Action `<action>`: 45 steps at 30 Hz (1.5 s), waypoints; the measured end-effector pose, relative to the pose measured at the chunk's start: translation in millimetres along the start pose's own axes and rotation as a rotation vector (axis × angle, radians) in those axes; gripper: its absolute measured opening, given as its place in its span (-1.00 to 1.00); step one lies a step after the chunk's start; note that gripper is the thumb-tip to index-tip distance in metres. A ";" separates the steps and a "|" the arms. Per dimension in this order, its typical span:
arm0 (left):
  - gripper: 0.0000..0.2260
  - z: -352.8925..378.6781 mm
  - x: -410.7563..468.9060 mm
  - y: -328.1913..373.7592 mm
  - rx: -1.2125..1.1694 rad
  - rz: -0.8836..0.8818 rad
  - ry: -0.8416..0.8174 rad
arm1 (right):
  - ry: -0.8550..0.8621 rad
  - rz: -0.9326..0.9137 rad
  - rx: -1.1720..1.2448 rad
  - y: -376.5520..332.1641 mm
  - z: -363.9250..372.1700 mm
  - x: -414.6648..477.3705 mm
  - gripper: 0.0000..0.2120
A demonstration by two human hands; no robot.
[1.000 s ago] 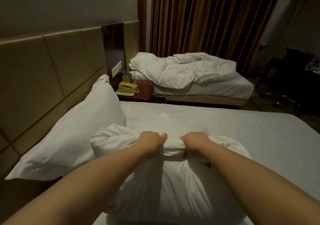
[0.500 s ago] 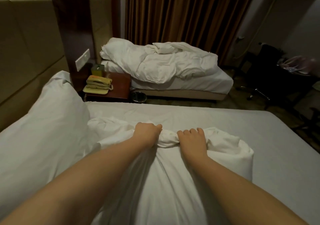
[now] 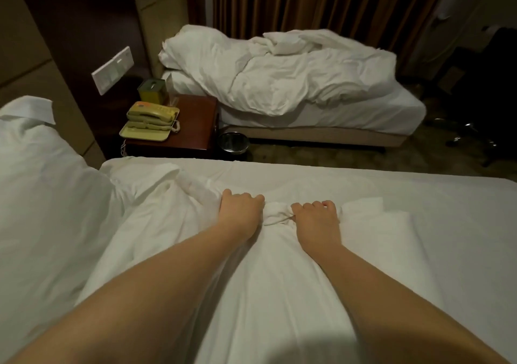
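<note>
On the white bed [image 3: 405,212] of a dim hotel room, a person leans over a pillow [image 3: 268,285] lying just beside a 2nd pillow [image 3: 42,184], its case gathered into a bunched end [image 3: 275,215] on the far side. The step looks likely to go best with an even pull from both arms, so the filling seats in the corners and the slack tucks flat. The left grip [image 3: 241,209] and right grip [image 3: 316,221], close together on either side of the bunch, are each clenched on that cloth, fingers curled over it.

Matt white cloth pillowcase [image 3: 268,265], glossy dark wood nightstand [image 3: 193,128], shiny metal bin [image 3: 233,142].
</note>
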State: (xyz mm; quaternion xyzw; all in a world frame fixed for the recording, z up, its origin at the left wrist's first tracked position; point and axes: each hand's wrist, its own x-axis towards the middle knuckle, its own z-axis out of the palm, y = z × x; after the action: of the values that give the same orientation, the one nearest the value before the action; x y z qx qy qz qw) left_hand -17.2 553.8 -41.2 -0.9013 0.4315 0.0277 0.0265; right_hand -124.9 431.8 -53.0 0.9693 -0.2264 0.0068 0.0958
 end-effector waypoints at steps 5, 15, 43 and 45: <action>-0.75 92.8 65.0 -21.8 -0.200 -0.033 -0.081 | -0.054 0.014 0.123 4.6 102.6 62.7 -0.79; -0.66 226.7 177.3 -36.8 -0.503 -0.244 -0.266 | -0.430 0.278 0.591 5.2 265.7 142.8 -0.54; -0.65 250.6 210.5 -49.2 -0.493 -0.249 -0.235 | -0.250 0.365 0.738 11.5 287.9 160.7 -0.78; -0.70 251.0 210.9 -50.6 -0.473 -0.271 -0.322 | -0.316 0.334 0.718 10.9 288.6 160.1 -0.78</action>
State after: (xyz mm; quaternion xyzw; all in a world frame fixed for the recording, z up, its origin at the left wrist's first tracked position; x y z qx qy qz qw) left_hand 147.5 439.7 -305.6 -0.9158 0.2795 0.2657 -0.1126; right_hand 5.2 297.6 -325.2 0.8802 -0.3756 -0.0481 -0.2861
